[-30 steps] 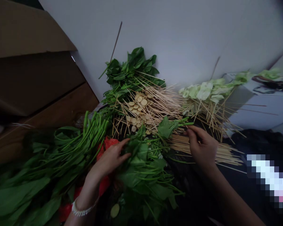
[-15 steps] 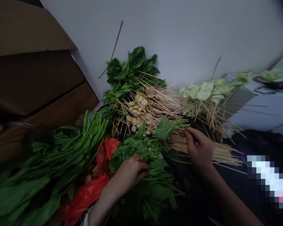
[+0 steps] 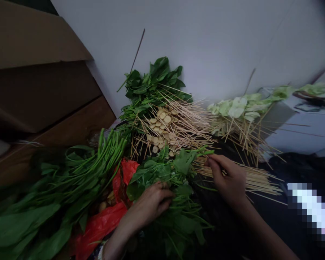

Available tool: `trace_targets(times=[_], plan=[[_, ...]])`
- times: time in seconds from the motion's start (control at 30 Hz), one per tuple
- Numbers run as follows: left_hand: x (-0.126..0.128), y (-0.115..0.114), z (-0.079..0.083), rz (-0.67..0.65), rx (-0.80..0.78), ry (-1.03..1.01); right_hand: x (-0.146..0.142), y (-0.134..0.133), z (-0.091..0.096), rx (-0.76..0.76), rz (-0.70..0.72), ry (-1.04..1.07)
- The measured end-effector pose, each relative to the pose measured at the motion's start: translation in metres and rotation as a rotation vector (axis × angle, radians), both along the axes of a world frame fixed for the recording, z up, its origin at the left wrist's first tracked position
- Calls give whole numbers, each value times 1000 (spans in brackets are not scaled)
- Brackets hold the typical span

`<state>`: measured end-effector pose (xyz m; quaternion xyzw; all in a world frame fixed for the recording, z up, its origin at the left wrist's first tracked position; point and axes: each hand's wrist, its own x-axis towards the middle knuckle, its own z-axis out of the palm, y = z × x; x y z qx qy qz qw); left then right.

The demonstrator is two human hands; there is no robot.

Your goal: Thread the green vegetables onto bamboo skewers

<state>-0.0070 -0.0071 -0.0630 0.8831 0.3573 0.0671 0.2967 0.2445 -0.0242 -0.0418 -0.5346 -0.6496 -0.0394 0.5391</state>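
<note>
My left hand [image 3: 153, 202] lies in a heap of leafy greens [image 3: 184, 209], its fingers curled down among the leaves. What lies under those fingertips is partly hidden. My right hand [image 3: 229, 177] is closed in a pinch at the stem end of a sprig of leafy greens [image 3: 185, 160]. Whether a thin skewer is also in that pinch I cannot tell. Just behind and to the right of my right hand lies a bundle of bare bamboo skewers [image 3: 260, 180]. Beyond the greens is a pile of skewers threaded with pale round slices [image 3: 162, 124].
Long-stemmed greens [image 3: 78, 180] fill the left, beside a red plastic bag [image 3: 103, 224]. More greens [image 3: 154, 77] lean against the white wall [image 3: 206, 43]. Skewered pale leaves [image 3: 238, 106] stand at right. A cardboard box [image 3: 38, 90] is at far left.
My right hand has moved slightly left and down, and the sprig's stem end has moved with it. My left hand stays in the heap. The whole view has shifted slightly.
</note>
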Motion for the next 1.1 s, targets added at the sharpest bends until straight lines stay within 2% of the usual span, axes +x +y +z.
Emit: trace_targets(times=[0.1,0.2,0.3,0.4,0.47,0.73,1.1], plan=[[-10,13,7,128,-50,-172,-1,-1,1,23,11,-8],[-18,25,12,366,-107,-402,-5,-2,-1,50,29,-46],[-17,28,10,565,-374,-710,-12,-4,-8,78,86,-146],[-9,25,6,651,-664,-1013,-20,-6,-19,72,162,-257],[-4,23,5,684,-753,-1125,-26,-8,-25,39,205,-307],[3,17,16,766,-826,-1203,-35,-11,-33,5,243,-374],[3,15,13,772,-676,-1085,-37,-11,-34,-8,242,-386]])
